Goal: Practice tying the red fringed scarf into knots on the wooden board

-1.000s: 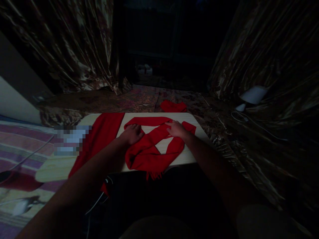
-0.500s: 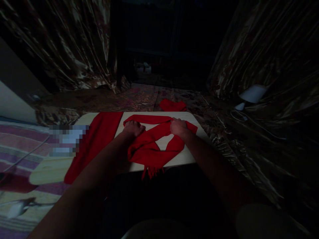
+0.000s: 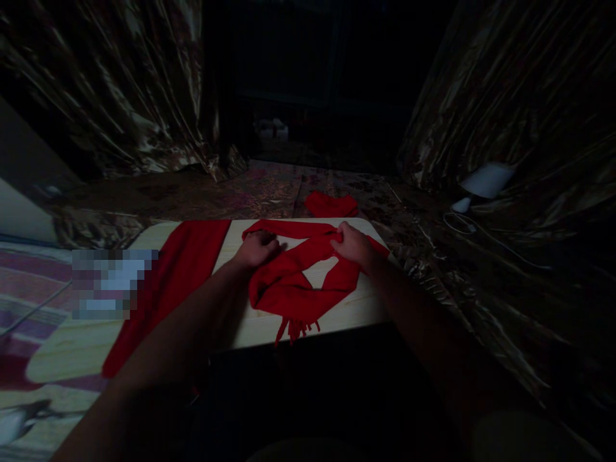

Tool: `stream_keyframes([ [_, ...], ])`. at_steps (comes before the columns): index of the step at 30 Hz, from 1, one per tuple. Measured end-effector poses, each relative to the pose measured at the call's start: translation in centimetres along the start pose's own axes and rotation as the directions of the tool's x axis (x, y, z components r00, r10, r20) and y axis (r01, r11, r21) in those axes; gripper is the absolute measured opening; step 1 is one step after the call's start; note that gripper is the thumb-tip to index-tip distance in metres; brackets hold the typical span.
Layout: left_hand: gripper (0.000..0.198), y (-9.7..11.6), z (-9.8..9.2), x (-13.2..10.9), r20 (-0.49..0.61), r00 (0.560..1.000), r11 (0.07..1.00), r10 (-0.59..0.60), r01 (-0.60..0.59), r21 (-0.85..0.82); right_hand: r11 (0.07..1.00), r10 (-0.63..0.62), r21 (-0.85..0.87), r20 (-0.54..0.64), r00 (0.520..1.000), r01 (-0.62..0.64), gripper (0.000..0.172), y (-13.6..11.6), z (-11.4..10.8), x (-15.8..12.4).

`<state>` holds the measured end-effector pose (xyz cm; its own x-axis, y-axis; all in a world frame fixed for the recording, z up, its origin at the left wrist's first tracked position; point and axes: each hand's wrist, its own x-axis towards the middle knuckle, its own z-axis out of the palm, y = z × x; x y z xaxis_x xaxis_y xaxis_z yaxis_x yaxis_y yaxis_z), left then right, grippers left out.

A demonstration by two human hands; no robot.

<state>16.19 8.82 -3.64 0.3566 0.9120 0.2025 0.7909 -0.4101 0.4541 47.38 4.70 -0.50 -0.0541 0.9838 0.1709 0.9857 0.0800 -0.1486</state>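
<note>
A red scarf (image 3: 283, 300) with a fringe lies crossed into loops on a pale wooden board (image 3: 353, 314). My left hand (image 3: 256, 249) is closed on the scarf's left bend, its fingertips partly hidden. On the upper right, my right hand (image 3: 353, 244) pinches the scarf where two strips meet, thumb toward the middle. The fringe hangs toward the near edge of the board. Bare wood shows through the gaps between the strips. To the left, a wide flat strip of red cloth (image 3: 185, 269) crosses the board and passes behind my left forearm.
A crumpled red cloth (image 3: 331, 205) lies beyond the board's far edge. Blurred-out pixels cover something at the left (image 3: 115, 282), above a striped bedspread (image 3: 24, 276). A small white lamp (image 3: 487, 181) with a cord stands at the right. Patterned curtains (image 3: 158, 90) hang behind; the room is dim.
My right hand has moved slightly right and turned, its thumb now showing in a pinch on the scarf. My left hand keeps its place at the bend. The view has shifted a little.
</note>
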Motion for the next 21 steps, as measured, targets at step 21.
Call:
stream_keyframes([
  [21,0.049,1.8,0.4,-6.9,-0.043,0.965,0.740,-0.259,0.170,-0.651,0.985,-0.139,0.140,0.292,0.946,0.101,0.036,-8.2,-1.3,-8.0],
])
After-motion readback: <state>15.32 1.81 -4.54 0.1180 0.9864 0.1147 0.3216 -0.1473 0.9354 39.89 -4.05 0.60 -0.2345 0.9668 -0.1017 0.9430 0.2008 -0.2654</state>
